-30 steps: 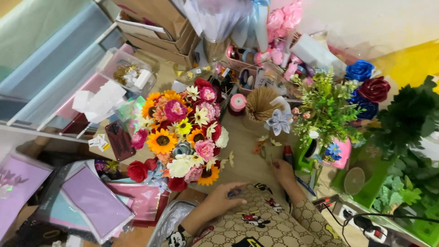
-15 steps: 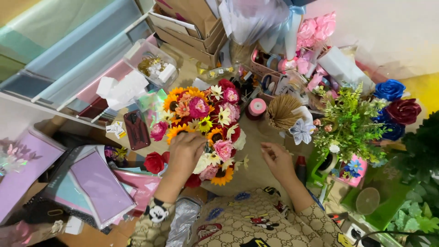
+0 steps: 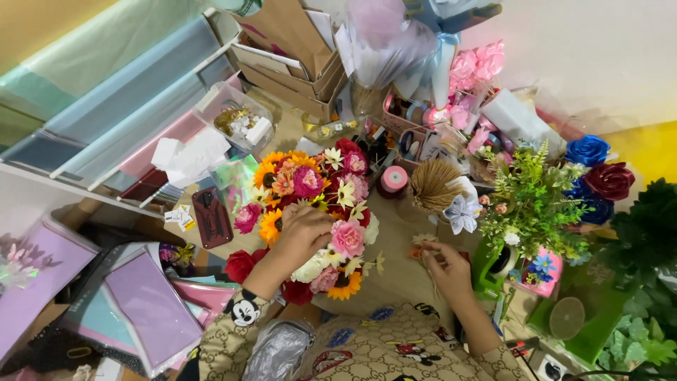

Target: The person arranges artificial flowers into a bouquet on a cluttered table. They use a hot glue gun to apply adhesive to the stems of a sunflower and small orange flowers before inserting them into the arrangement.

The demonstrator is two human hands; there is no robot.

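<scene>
A bouquet of artificial flowers (image 3: 314,190) in orange, pink, red and white lies in the middle of a cluttered work surface. My left hand (image 3: 302,231) rests on top of it, fingers curled among the blooms near a pink rose (image 3: 348,238). My right hand (image 3: 444,264) is to the right of the bouquet, fingertips pinched on a thin wooden stick (image 3: 431,271) with a small orange and white flower (image 3: 421,243) at its top. Both sleeves are tan with a printed cartoon pattern.
A bundle of wooden sticks (image 3: 435,185) and a pink tape roll (image 3: 393,179) stand behind the bouquet. Green foliage (image 3: 532,197), blue and dark red roses (image 3: 599,169), a dark phone (image 3: 212,217), cardboard boxes (image 3: 289,49) and purple sheets (image 3: 151,307) surround the spot.
My left hand moved up from my lap onto the bouquet. My right hand now pinches a stick with a small flower. The camera view shifted closer.
</scene>
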